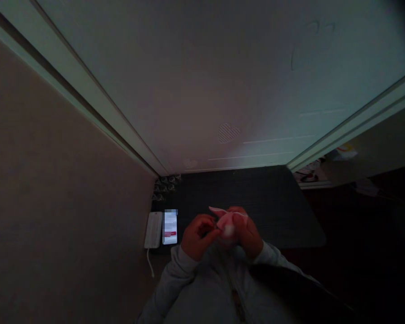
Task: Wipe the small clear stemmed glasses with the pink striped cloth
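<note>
Though dim, apparently pink cloth [224, 220] between both hands [196, 238] [249, 236].

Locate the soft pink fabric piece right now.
The soft pink fabric piece is in the head view's lower half, just right of centre, gripped by the bare right hand, with the bare left hand close at its left side.

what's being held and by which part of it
A pink cloth: the right hand holds its right side. The left hand is at its left edge; whether it pinches it is unclear.
</note>
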`<action>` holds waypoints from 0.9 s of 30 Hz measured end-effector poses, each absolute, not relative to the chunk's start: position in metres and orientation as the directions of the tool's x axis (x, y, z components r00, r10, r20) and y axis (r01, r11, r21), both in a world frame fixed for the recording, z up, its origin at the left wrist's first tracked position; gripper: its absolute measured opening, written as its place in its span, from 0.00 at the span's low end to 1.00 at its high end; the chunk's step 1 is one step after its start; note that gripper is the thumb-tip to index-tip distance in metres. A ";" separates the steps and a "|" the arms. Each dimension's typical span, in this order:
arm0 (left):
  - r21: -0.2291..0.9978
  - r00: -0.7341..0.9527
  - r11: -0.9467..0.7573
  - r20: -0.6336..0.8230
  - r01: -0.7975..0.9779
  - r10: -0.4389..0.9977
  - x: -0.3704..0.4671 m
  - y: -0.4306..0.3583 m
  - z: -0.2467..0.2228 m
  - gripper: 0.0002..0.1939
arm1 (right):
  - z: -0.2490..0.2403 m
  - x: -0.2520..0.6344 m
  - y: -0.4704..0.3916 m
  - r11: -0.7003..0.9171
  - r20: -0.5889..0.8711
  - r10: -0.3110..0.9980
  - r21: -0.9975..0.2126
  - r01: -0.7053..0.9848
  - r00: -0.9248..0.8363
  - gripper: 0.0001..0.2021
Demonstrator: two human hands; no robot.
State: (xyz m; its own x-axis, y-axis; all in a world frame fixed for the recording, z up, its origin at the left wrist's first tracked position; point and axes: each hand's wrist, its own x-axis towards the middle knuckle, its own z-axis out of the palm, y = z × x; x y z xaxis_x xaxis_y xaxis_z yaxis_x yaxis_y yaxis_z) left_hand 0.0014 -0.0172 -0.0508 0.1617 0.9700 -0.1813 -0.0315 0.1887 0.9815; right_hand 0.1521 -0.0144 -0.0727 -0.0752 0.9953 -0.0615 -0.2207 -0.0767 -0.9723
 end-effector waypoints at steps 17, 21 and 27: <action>0.966 -0.079 0.153 -0.139 0.207 0.987 -0.007 -0.017 -0.059 0.11 | -0.071 0.150 -0.016 0.194 0.154 0.976 -0.938 0.286 -0.156 0.11; 0.964 -0.110 0.096 -0.070 0.246 0.991 -0.009 -0.017 -0.064 0.10 | -0.073 0.151 -0.016 0.262 0.206 0.958 -0.909 0.323 -0.197 0.13; 0.974 -0.144 0.098 -0.069 0.204 0.987 -0.007 -0.016 -0.063 0.07 | -0.069 0.152 -0.014 0.366 0.285 0.922 -0.862 0.351 -0.261 0.13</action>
